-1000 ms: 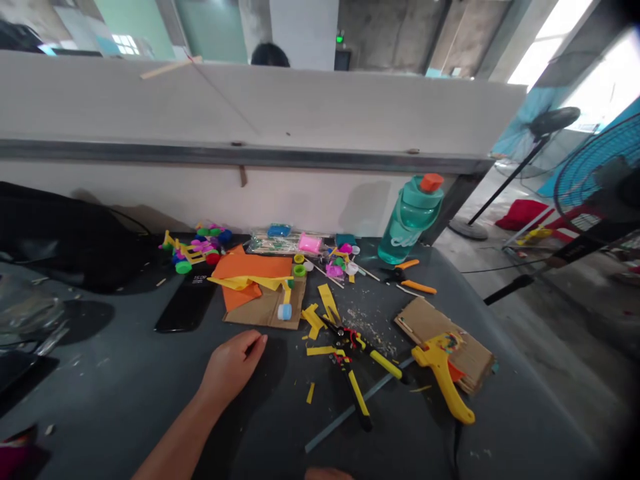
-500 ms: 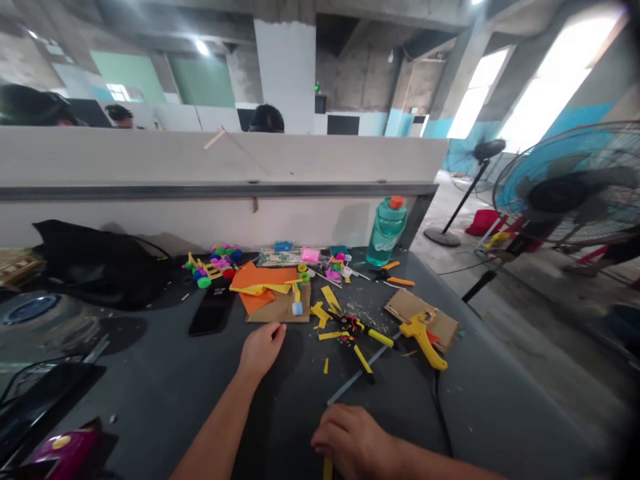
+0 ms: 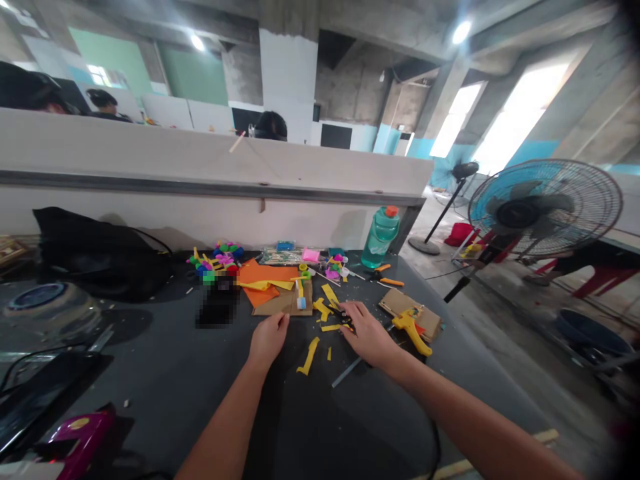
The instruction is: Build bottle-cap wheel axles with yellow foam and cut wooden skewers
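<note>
My right hand [image 3: 369, 335] is closed over a pair of pliers [image 3: 343, 317]; the dark jaws show past my fingertips while the handles are mostly covered. My left hand [image 3: 269, 340] rests curled on the desk by the near edge of a cardboard piece [image 3: 273, 307]; its palm side is hidden. Between the hands lies a bent yellow strip [image 3: 309, 355]. A small yellow cut piece [image 3: 323, 309] and other yellow scraps lie just left of the right fingertips. A translucent glue stick [image 3: 346, 373] lies below the right hand. Right of it is a yellow glue gun [image 3: 413, 330] against another cardboard piece [image 3: 393, 301].
Orange sheets [image 3: 260, 277] lie on the cardboard. Behind stand a green bottle [image 3: 380, 239], orange-handled pliers [image 3: 390, 281] and a pink packet [image 3: 311, 255]. At left are a black bag [image 3: 95, 257] and a clear jar [image 3: 47, 327]. A fan [image 3: 540, 207] stands beyond the desk's right edge.
My right hand has moved from the desk's near edge up and forward onto the pliers. The yellow strip formerly under it now lies loose between the hands. My left hand stays curled.
</note>
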Available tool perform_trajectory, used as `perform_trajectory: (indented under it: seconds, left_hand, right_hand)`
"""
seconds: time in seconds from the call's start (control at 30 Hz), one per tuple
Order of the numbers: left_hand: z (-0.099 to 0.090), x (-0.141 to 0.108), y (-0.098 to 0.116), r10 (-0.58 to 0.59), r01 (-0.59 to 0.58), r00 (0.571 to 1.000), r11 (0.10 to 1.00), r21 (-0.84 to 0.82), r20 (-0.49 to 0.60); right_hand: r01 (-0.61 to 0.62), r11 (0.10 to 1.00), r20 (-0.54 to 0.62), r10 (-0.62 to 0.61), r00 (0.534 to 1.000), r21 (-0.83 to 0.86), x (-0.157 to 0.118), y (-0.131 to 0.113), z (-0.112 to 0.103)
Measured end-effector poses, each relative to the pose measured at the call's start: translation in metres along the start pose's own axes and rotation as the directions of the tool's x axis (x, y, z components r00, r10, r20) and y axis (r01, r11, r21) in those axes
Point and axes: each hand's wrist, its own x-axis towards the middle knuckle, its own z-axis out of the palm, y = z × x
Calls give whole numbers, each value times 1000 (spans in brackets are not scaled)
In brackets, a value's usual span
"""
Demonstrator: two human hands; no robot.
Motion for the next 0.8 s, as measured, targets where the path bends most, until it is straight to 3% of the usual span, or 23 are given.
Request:
perform_trajectory:
  seconds: [0.17,0.3,0.4,0.63,0.8]
  left_hand:
    - [2,-3,-1,-34,34,999,999,-26,-10]
    - [6,-6,5,48,-48,999,997,61,14]
    - [9,-6,9,99,-102,995,981,164,26]
    - [12,1,7,38,-38,999,968,249,4]
    - [11,4,12,-5,-5,999,961,275,35]
  right_hand:
    - [-48,983,103,66,992,-175,-15,15,-7]
    - [-139,934,98,180,979,-330,-23,24,7]
    - [-256,879,99,319,942,-402,-25,31,18]
    - [-399,846,61,446,893,-355,-23,43,19]
    - [-413,865,-6,429,903,-284,10,58,12]
